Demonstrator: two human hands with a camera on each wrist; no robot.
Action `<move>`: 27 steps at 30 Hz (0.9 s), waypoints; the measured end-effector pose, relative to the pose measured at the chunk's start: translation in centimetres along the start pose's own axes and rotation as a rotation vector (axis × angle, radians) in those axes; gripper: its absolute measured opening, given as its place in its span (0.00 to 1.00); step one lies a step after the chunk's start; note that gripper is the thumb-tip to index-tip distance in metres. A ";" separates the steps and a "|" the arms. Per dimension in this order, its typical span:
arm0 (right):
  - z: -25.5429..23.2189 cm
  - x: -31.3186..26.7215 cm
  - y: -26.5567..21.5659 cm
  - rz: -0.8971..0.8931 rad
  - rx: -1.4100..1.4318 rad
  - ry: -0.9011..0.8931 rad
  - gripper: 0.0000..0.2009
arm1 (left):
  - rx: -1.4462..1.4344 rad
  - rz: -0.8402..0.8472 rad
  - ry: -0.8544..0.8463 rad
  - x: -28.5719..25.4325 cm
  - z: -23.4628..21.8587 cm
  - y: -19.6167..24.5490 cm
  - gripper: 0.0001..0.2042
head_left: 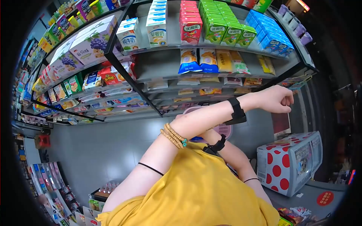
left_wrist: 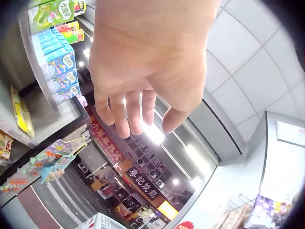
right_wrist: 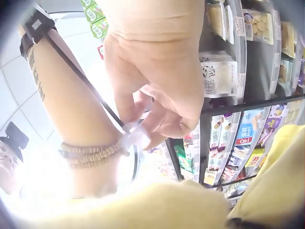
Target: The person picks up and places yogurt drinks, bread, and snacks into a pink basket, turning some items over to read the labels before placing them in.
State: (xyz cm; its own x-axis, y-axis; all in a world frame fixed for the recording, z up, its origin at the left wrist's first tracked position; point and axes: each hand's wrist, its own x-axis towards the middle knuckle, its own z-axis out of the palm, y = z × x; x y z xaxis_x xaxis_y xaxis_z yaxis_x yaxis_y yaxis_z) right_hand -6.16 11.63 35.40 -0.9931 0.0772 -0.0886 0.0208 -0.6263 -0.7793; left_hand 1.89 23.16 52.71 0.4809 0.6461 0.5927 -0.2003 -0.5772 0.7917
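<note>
My left arm crosses in front of me over the right. The left hand (head_left: 274,99) reaches out past the shelf's right end, its fingers loosely bent with nothing in them; the left wrist view also shows the hand holding nothing. A wooden bead bracelet (head_left: 174,136) circles the left forearm. In the head view that forearm mostly hides my right hand. In the right wrist view the right hand (right_wrist: 155,81) is beside the bracelet, fingers curled and pinching a thin black cable (right_wrist: 97,98) that runs from the left wrist camera (right_wrist: 38,26). A whitish blurred patch covers the fingertips.
Shelves with milk cartons (head_left: 156,34), green drink boxes (head_left: 217,30) and bread packs (head_left: 188,62) stand ahead. A pink basket (head_left: 227,130) shows behind my arms. On the right stands a red-dotted freezer (head_left: 277,167). Grey floor (head_left: 98,147) stretches to the left.
</note>
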 end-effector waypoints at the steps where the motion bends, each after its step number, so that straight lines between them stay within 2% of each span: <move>1: 0.1 0.3 -0.2 -0.012 -0.002 0.004 0.14 | 0.018 -0.005 -0.018 0.2 0.1 0.5 0.15; 22: 2.4 1.9 -0.4 -0.062 -0.012 0.038 0.12 | 0.428 0.091 -0.136 -1.2 -1.7 3.7 0.13; 27: 2.5 1.7 0.0 -0.059 -0.024 0.047 0.12 | 0.712 0.178 -0.167 -1.2 -0.4 3.9 0.10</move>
State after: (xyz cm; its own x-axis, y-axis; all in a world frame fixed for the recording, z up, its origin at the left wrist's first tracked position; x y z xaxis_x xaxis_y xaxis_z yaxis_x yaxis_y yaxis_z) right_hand -8.14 9.78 36.80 -0.9861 0.1502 -0.0708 -0.0341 -0.6005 -0.7989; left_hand 0.16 20.34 55.15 0.6276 0.4611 0.6273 0.2863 -0.8860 0.3649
